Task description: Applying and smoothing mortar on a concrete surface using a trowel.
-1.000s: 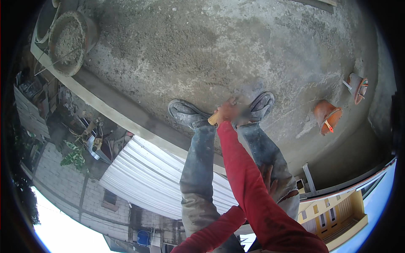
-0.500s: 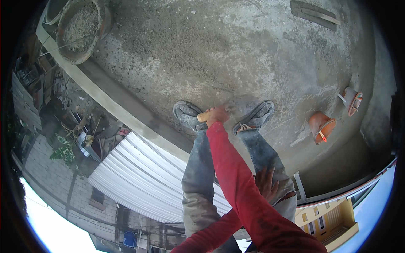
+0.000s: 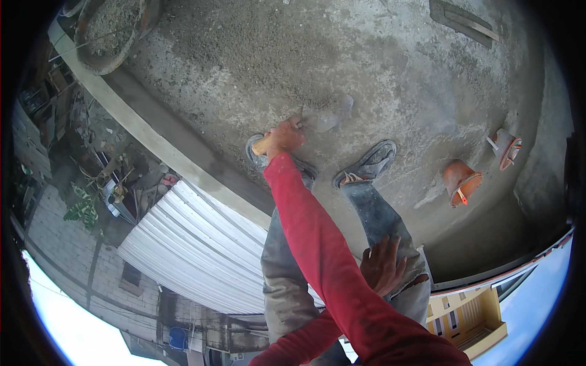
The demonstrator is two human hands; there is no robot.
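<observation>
My right hand (image 3: 284, 138) is closed around the wooden handle of a trowel (image 3: 329, 113). Its grey blade lies low over the rough grey mortar floor (image 3: 244, 73), in front of my sandaled feet. The handle's butt sticks out over my left sandal (image 3: 251, 146). Under the right arm crosses my left arm, and my left hand (image 3: 382, 266) rests on the right knee with its fingers spread, holding nothing. A torn patch shows on the jeans beside that hand.
At the far left stands a tub (image 3: 110, 36) of mortar mix by a low concrete ledge (image 3: 152, 152), with a drop beyond it. A float (image 3: 465, 23) lies far right. Two orange buckets (image 3: 460, 182) sit at right. White corrugated roofing (image 3: 195, 250) is below left.
My right hand has swung left with the trowel, and its blade now shows to the right of the hand. My left hand stays on the knee.
</observation>
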